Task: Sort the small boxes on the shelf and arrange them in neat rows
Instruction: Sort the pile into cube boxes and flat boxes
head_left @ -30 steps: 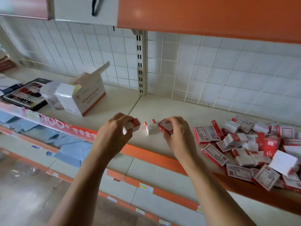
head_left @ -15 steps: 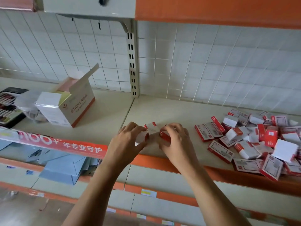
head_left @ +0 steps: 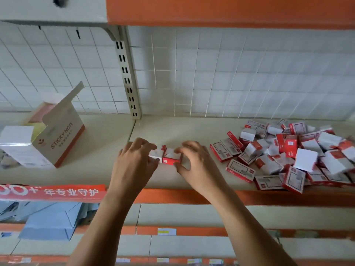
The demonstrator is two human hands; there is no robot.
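**A:** The left hand and the right hand face each other over the cream metal shelf, both with fingers curled. What have they got?

**B:** A short row of small red-and-white cardboard boxes stands between them, near the shelf's front. It is well left of the loose heap of matching red-and-white boxes. The left thumb and fingers pinch the box at the row's left end. The right forefinger and thumb hook round the right end. Blur hides how firm either hold is.

**A:** So what might spoil it?

**B:** Squeezing inward from both ends, I'd say. The boxes look light, and an uneven push could buckle the row or tip one flat.

**A:** And the edge?

**B:** The row is close to the orange front lip. A nudge towards the person could send a box over it.

**A:** The heap?

**B:** Some of its boxes lie right at the lip. A forearm brushing them on the next reach could slide them off. The open white-and-orange cardboard carton marked STICKY NOTE is well apart, so no trouble there.
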